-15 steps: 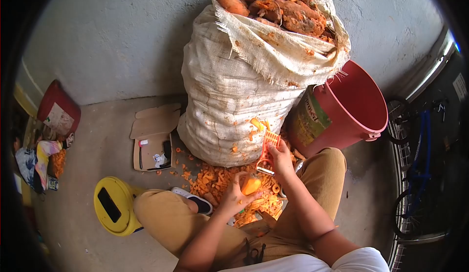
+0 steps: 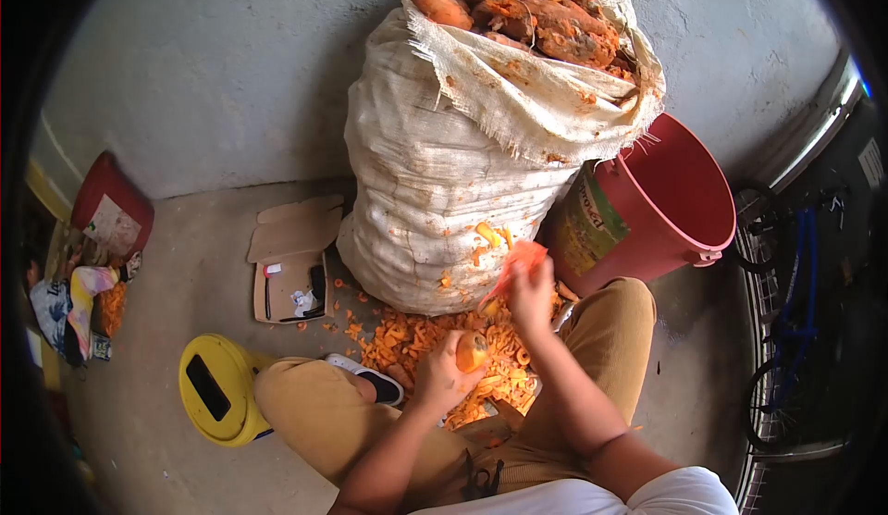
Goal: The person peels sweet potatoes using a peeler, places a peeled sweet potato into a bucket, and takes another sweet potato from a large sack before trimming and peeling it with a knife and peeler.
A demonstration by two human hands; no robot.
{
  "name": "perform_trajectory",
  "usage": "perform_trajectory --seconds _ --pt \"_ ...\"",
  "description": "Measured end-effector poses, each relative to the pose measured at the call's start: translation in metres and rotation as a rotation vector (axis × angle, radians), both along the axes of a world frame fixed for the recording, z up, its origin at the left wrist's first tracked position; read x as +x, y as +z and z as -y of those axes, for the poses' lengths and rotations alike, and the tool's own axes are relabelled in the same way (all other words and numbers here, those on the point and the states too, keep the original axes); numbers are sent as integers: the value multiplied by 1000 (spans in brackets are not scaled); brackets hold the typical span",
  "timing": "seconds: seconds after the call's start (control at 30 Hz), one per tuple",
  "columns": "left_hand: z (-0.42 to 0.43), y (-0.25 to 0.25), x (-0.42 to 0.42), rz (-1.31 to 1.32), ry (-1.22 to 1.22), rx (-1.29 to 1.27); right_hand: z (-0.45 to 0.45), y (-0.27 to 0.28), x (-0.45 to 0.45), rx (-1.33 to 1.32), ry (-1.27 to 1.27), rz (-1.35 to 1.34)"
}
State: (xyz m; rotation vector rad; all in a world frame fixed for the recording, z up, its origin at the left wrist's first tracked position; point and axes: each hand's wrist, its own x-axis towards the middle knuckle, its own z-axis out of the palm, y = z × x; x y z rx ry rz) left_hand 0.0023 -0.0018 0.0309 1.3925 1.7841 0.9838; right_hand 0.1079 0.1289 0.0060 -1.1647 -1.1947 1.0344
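My left hand (image 2: 440, 372) is closed around a carrot (image 2: 472, 352), its orange end with a brownish tip pointing up and away. My right hand (image 2: 531, 304) grips an orange-red peeler (image 2: 524, 261), blurred by motion, a little above and right of the carrot and apart from it. Below both hands, orange peelings (image 2: 407, 341) lie heaped on the floor between my legs. Just beyond stands a tall white woven sack (image 2: 435, 163), filled to the top with unpeeled carrots (image 2: 546, 20). Some peel sticks to the sack's front.
A red bucket (image 2: 712, 182) with a label leans close to the sack's right side. To the left are an open cardboard box (image 2: 291, 279) and a yellow-lidded container (image 2: 245, 395) with a dark phone (image 2: 207, 388) on it. At far right is a bicycle (image 2: 800, 302).
My right hand has swung the peeler slightly up and tilted it, blurring it. My left hand has turned the carrot so its end points more upward.
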Motion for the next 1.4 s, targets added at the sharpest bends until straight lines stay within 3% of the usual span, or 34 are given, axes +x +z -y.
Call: perform_trajectory --seconds 0.1,0.13,0.2,0.23,0.3,0.37,0.4,0.5,0.63,0.7,0.73,0.8,0.97,1.0,1.03,1.07,1.13,1.27,1.33,1.37,1.4 --pt "6 -9 2 -6 9 1 -24 9 25 -152 -113 -143" --pt "3 -11 2 -24 25 9 -18 11 24 -93 -35 -27" --pt "-3 -14 2 -63 69 28 12 23 5 -182 80 -270" --pt "-6 -16 4 -67 83 23 27 23 -3 -203 140 -251" --pt "-6 -18 4 -32 67 193 48 20 -24 -148 199 -354" --pt "-4 -24 5 74 78 293 41 6 -25 -132 135 -256" --pt "-6 -20 6 51 83 239 37 7 -22 -179 132 -201" --pt "-9 -11 7 -14 89 134 32 10 -22 -340 89 -394" --pt "-12 -20 8 -135 88 78 24 -2 -19 -347 89 -385" --pt "-8 -18 7 -146 110 60 -8 -58 -4 -26 -202 -16" --pt "0 -12 6 -118 124 76 -25 -34 20 -201 -194 -136" --pt "3 -8 -1 -89 143 91 -48 -20 52 -171 -296 -342" --pt "0 -16 0 -137 156 83 -1 18 15 -145 21 -158" --pt "0 -15 0 -171 145 88 18 36 2 -254 100 -195" --pt "0 -19 1 -207 140 137 25 19 -9 -151 155 -346" --pt "1 -23 0 -234 124 133 38 32 -16 -217 206 -273" --pt "2 -24 2 -282 85 137 42 17 -27 45 138 13" --pt "4 -17 4 -338 72 123 16 -18 -16 126 -80 85" --pt "14 -13 3 -288 62 207 -14 6 18 -200 -200 210" --pt "14 -12 1 -265 52 253 -30 -20 30 -93 -209 -70" --pt "11 -13 -2 -287 40 224 -23 3 32 -98 -161 81"
